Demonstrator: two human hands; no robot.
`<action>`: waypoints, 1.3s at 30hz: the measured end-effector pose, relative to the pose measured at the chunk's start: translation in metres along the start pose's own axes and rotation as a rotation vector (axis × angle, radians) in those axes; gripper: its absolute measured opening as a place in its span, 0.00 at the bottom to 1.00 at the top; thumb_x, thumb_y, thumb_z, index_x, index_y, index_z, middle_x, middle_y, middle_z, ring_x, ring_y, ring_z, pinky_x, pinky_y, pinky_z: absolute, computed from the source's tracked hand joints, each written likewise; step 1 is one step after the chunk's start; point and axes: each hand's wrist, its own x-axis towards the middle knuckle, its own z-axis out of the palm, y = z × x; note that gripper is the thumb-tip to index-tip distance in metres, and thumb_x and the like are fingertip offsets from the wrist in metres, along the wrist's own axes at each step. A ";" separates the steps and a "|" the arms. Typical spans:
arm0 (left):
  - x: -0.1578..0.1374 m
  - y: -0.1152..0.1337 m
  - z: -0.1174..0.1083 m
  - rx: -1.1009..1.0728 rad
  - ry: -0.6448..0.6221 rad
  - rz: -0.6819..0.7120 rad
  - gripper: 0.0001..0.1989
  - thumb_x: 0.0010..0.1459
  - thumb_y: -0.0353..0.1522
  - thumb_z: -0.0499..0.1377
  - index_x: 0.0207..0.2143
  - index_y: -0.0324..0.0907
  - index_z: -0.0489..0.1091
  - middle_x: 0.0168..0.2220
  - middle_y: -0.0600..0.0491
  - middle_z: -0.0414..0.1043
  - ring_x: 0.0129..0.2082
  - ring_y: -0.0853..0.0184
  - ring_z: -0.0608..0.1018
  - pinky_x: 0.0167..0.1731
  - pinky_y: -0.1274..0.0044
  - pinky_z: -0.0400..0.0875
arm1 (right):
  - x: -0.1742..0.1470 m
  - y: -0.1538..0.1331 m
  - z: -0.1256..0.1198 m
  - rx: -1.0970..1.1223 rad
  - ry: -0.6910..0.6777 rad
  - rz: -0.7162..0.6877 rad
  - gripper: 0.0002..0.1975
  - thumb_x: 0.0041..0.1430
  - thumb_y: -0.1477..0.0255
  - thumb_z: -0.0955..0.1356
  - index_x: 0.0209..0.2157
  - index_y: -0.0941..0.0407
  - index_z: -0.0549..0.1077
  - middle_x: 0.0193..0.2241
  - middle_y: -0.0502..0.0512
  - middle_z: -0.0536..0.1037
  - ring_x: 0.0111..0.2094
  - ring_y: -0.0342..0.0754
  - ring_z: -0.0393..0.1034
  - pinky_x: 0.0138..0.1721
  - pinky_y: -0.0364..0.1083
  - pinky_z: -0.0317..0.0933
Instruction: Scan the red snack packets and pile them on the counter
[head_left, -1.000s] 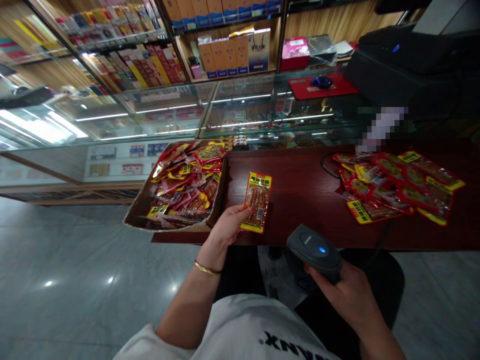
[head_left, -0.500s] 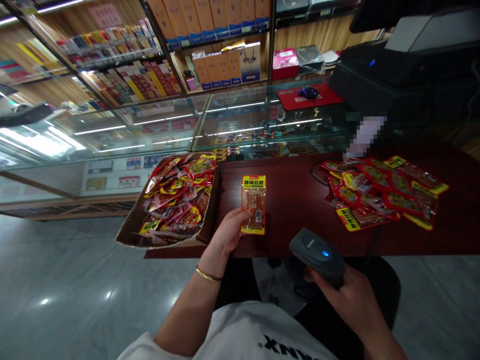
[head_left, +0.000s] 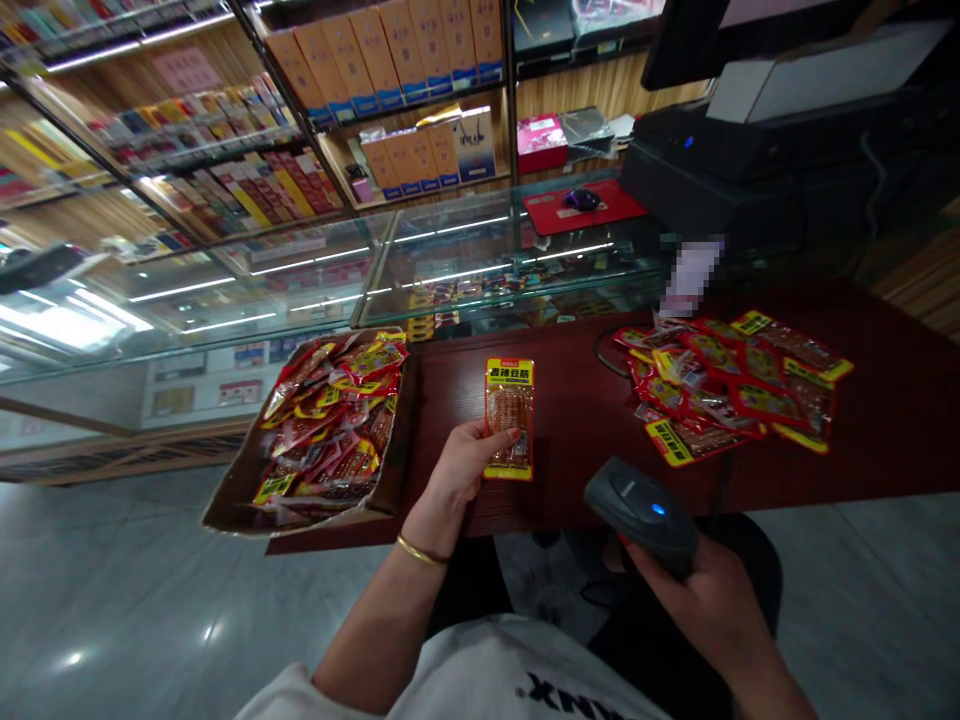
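Between the thumb and fingers of my left hand (head_left: pixel 463 462) is a red and yellow snack packet (head_left: pixel 509 405), its printed front facing up over the dark wooden tabletop (head_left: pixel 570 390). My right hand (head_left: pixel 709 595) grips a dark barcode scanner (head_left: pixel 637 505) with a blue light lit on top; its head points toward the packet, a short gap away. Left of my left hand, a cardboard box (head_left: pixel 405 440) holds many similar packets. A loose heap of the same packets (head_left: pixel 739 375) lies on the tabletop beyond the scanner.
A glass display counter (head_left: pixel 442 235) runs behind the table, with a mouse (head_left: pixel 581 200) on a red mat (head_left: pixel 544 212). Dark till equipment (head_left: pixel 750 180) stands at the back right. Shelves with orange boxes (head_left: pixel 382 60) rise behind. A cable curves beside the heap.
The view has shifted, so the box, heap and shelves appear farther left. My left hand still holds the packet, its thumb now lying farther across it. The scanner remains in my right hand.
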 end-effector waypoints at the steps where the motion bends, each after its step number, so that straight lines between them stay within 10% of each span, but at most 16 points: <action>1: 0.000 0.000 0.002 0.005 -0.006 0.000 0.23 0.32 0.37 0.78 0.31 0.35 0.79 0.27 0.50 0.80 0.23 0.68 0.79 0.29 0.76 0.75 | -0.001 0.002 -0.001 -0.001 0.000 0.002 0.12 0.56 0.60 0.69 0.33 0.52 0.82 0.29 0.52 0.86 0.31 0.53 0.83 0.34 0.42 0.75; 39: 0.062 -0.023 0.093 0.057 -0.163 -0.091 0.21 0.35 0.34 0.77 0.34 0.35 0.79 0.30 0.49 0.81 0.27 0.67 0.80 0.33 0.74 0.77 | -0.017 0.026 -0.030 0.043 0.131 0.104 0.12 0.57 0.60 0.70 0.35 0.52 0.82 0.31 0.53 0.87 0.32 0.54 0.83 0.34 0.45 0.76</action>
